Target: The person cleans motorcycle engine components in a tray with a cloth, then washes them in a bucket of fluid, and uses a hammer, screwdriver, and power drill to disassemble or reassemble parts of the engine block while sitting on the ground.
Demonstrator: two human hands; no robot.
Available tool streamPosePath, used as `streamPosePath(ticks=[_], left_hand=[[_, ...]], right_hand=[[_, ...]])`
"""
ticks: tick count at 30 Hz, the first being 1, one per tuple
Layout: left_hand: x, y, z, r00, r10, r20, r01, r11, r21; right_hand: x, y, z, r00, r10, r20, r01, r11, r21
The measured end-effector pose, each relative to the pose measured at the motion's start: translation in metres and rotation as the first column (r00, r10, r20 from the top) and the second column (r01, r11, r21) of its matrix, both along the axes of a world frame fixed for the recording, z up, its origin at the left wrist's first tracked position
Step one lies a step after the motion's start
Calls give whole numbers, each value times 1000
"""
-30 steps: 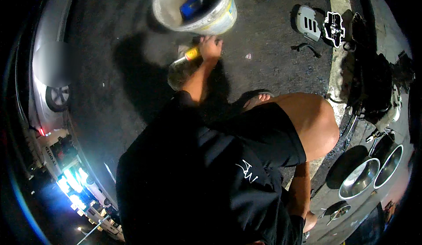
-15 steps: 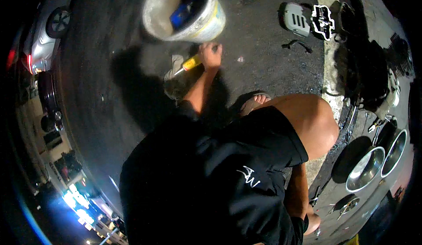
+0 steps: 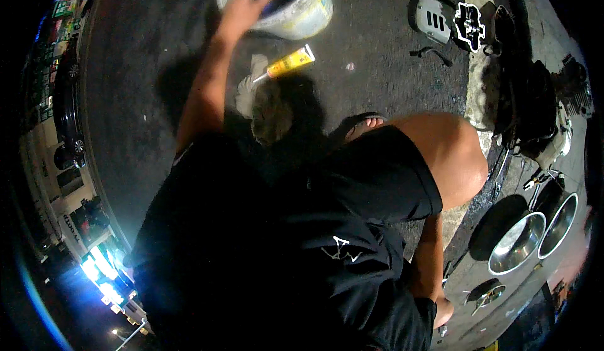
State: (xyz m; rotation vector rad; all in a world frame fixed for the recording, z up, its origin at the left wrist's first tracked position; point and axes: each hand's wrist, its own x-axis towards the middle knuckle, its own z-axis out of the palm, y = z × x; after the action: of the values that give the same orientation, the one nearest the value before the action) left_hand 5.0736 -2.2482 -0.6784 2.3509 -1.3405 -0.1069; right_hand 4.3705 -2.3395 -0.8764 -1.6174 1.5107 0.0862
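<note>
My left hand (image 3: 246, 6) reaches over the near rim of a pale, grimy bucket (image 3: 311, 12). Its fingers are bent and slightly apart beside something blue (image 3: 272, 2) inside; I see no hold on it. Below the bucket a yellow tube (image 3: 290, 61) with a thin nozzle lies on the ground, its tip on a crumpled greyish cloth (image 3: 246, 93). My right hand (image 3: 444, 312) is low at the right, past my bent knee, largely behind my arm and clothing. Its fingers do not show.
At the upper right lie a grey slotted cover (image 3: 431, 21), a white-edged metal part (image 3: 469, 27) and a small black piece (image 3: 431, 55). Engine parts (image 3: 553, 131) lie along the pale kerb strip. Two metal bowls (image 3: 516, 244) and a small dish (image 3: 491, 294) stand lower right.
My left hand has let go of the yellow tube, leaving it on the ground, and has moved up and left to the bucket. My right hand stays about where it was.
</note>
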Motion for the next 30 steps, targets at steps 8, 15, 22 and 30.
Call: streamPosePath(ticks=[8,15,22,30], left_hand=[[-39,127,-50,884,444,-145,-465,866,-183],[-52,136,-195,981,141,132,-188,858,478],[-65,101,-198,990,133,-36,-80,768,635],[-129,-16,-173,945,-254,-206,325,793,516]], right_hand=[[2,-30,-7,999,47,7,-47,999,-3],[-64,-77,-10,998,-55,-23,54,997,-62],[-54,-75,-6,999,-18,-32,15,995,-98],[45,-12,-2,981,193,-9,-192,968,-159]])
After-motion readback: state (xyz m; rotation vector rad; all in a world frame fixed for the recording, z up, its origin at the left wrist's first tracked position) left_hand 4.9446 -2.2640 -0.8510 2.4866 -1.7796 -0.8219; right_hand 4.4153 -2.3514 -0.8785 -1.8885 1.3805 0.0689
